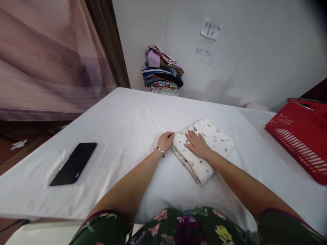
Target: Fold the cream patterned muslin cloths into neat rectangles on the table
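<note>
A white cloth (214,131) with small printed motifs lies folded into a thick, roughly rectangular bundle, slanted on the white-covered table. At its left corner my left hand (165,141), with a bracelet on the wrist, is closed, fingertips pinching the cloth's edge. My right hand (198,145) rests flat on the upper layer, fingers spread and pointing away to the left. Several layers show along the bundle's near left side.
A black phone (74,164) lies on the table (122,115) at left. A red plastic basket (298,136) stands at the right edge. Beyond the far edge, a stack of folded clothes (163,73) rises against the wall, near handwritten paper notes (211,30). A pinkish curtain (51,58) hangs at left.
</note>
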Tool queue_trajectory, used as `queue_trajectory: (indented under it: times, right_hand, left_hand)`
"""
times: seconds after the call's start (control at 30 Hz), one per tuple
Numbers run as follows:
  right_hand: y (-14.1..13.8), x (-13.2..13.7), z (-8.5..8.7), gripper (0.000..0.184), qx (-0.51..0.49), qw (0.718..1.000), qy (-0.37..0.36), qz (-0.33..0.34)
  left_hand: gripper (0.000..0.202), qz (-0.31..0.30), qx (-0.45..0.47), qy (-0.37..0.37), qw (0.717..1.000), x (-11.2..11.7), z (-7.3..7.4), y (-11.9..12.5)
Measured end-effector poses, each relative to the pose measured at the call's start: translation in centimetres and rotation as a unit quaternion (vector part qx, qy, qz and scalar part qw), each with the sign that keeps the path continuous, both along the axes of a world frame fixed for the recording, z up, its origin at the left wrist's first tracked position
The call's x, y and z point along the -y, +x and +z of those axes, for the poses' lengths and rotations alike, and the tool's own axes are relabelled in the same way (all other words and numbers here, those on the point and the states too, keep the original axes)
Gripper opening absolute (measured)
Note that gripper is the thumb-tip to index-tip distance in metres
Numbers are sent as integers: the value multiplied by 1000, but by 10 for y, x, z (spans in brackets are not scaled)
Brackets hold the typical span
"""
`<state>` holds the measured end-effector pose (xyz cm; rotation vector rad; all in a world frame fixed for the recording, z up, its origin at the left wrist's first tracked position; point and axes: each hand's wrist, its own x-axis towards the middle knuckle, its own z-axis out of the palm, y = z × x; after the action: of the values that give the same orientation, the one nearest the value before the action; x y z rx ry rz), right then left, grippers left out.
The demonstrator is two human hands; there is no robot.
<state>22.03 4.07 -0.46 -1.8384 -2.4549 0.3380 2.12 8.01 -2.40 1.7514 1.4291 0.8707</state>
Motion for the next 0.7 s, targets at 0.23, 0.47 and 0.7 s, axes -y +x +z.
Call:
queue_trajectory:
  times: [0.23, 0.47, 0.7]
  right_hand:
    - [-7, 29, 19, 61, -79, 996, 24, -35]
    - [-35, 116, 16, 58, -55, 997, 46, 1]
    - [-37, 143, -4, 50, -5, 986, 151, -72]
  left_hand:
    - [26, -12, -17, 2, 1000, 0, 5, -10]
    - [45, -34, -96, -2, 995, -1, 11, -11]
    - [45, -65, -223, 36, 972, 3, 15, -6]
